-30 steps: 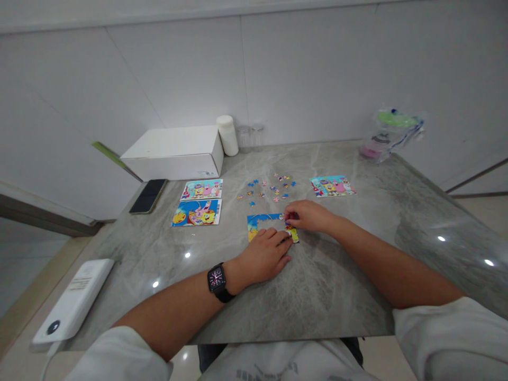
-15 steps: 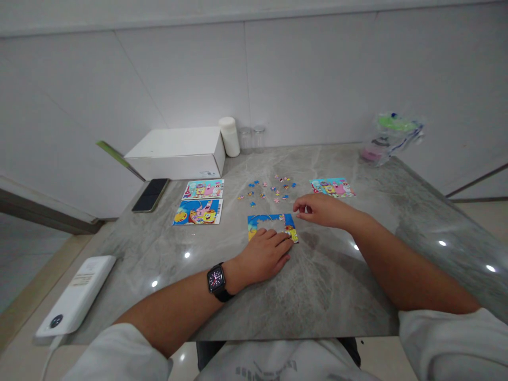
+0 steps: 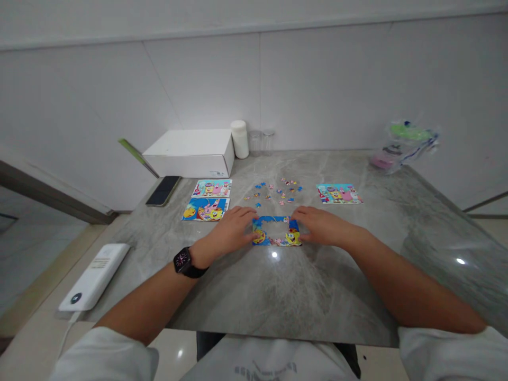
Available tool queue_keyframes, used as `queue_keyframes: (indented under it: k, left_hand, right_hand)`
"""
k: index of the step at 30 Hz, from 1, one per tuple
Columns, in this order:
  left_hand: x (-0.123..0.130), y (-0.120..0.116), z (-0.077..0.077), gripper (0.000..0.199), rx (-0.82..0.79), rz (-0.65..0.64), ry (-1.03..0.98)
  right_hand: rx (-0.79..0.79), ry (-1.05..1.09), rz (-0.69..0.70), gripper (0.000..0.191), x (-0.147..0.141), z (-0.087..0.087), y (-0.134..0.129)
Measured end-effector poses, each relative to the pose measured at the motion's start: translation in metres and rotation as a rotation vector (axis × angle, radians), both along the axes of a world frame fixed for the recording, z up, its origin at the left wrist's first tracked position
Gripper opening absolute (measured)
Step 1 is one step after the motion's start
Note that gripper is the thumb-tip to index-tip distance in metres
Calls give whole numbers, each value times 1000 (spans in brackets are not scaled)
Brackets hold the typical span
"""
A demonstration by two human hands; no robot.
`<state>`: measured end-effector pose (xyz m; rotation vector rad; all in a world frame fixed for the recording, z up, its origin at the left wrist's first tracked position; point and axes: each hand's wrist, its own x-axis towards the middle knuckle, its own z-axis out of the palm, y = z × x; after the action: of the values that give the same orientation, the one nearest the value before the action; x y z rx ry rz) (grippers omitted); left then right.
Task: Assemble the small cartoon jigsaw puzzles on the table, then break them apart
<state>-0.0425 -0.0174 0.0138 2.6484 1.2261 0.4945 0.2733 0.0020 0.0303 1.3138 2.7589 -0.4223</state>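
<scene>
Head view, sole camera. Clock centred on the jigsaw border [image 3: 293,235], flat on the table [image 3: 278,296] ahead of the wearer: a joined rectangle of printed pieces with bare tabletop showing through its middle.

Left hand [image 3: 234,230] at nine o'clock, right hand [image 3: 319,225] at three. Thumb and fingers of each stand apart along the nearer short side, at or on the edge. Grip: no loose piece seen in either hand; cannot tell whether the fingertips pinch the border or merely rest against it.

Loose pieces [image 3: 282,203] scattered around twelve, well within reach. Two printed cards near ten, the upper [image 3: 214,187] above the lower [image 3: 206,210]; another card [image 3: 339,193] near two. Phone [image 3: 163,191] farther out at ten.

Risks, as judged: the border is thin and hollow, so uneven squeezing from three and nine could buckle the long runs at twelve and six, or pop a joint. Lifting one side alone would likely split a corner. Pushing it toward twelve could run it into the nearest loose pieces and scatter them. Fingers overlap the left and right edges, so a gap opening there might go unnoticed.
</scene>
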Motion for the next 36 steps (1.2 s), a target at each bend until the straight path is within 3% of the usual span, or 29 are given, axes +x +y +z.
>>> queue_keyframes:
  k: [4, 7, 36]
  left_hand:
    - [-10, -4, -20, 46, -12, -19, -36]
    - [-12, -4, -26, 45, -20, -37, -39]
    - [-15, 9, -37, 41, -49, -19, -105]
  right_hand:
    - [-6, -24, 17, 44, -6, -5, -4]
    - [-9, -55, 3, 47, -9, -7, -7]
    - [2, 61, 28, 45, -9, -20, 10]
